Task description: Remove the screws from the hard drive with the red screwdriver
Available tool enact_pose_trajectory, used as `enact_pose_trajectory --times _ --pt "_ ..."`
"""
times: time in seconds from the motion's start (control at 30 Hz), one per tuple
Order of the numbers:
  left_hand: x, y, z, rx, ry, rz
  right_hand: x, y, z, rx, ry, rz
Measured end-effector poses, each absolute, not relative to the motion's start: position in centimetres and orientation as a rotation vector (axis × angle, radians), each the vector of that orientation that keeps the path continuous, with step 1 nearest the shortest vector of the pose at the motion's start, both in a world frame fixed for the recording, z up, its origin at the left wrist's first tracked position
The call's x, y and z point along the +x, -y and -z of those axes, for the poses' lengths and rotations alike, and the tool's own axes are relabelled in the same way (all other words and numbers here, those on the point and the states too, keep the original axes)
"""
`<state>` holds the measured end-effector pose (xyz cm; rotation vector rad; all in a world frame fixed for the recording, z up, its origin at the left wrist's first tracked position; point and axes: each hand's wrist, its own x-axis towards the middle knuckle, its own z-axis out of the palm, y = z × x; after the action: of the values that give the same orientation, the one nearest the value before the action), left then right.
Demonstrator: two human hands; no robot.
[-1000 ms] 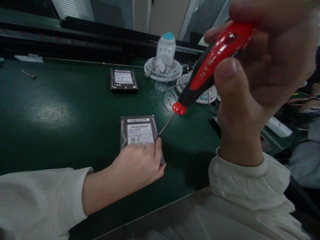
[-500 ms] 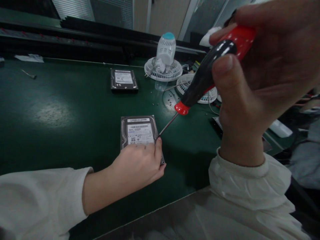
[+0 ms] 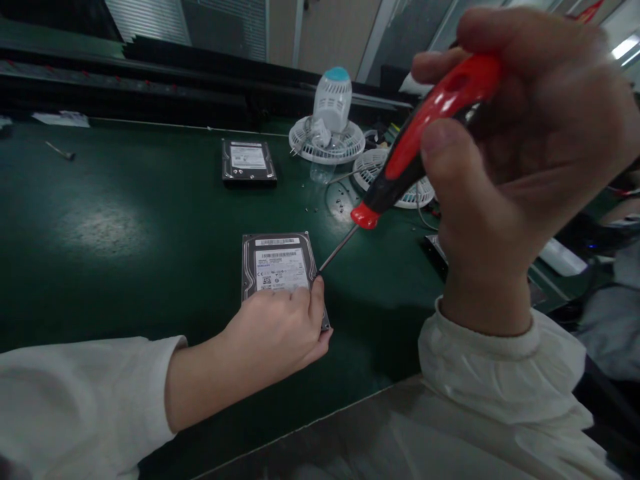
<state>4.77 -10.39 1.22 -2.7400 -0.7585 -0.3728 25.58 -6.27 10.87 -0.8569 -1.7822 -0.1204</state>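
Screwdriver (image 3: 395, 175), one; front drive (image 3: 280, 261), one

The left hand (image 3: 283, 320) hides the near end of the hard drive (image 3: 279, 263) from us, and the finest print on its label (image 3: 281, 267) is too small for us to read. At the drive's right edge, we cannot tell whether the tip of the screwdriver (image 3: 400, 167) meets a screw. The right hand (image 3: 525, 133) covers the butt of the handle (image 3: 435, 110). Beyond the drive, we cannot identify some tiny dark bits (image 3: 339, 201).
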Motion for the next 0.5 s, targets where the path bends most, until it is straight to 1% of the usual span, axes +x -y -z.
enact_pose_trajectory --times 0.13,0.3,0.5 --pt "4.73 10.44 -1.30 -2.743 0.753 0.379 25.62 5.89 -10.85 -0.771 1.763 0.093" --pt "4.69 10.46 -1.32 -2.724 0.744 0.367 25.70 6.43 -10.94 -0.917 1.752 0.153" --pt "4.66 10.44 -1.18 -2.721 0.746 0.370 25.12 5.99 -10.68 -0.758 1.694 0.035"
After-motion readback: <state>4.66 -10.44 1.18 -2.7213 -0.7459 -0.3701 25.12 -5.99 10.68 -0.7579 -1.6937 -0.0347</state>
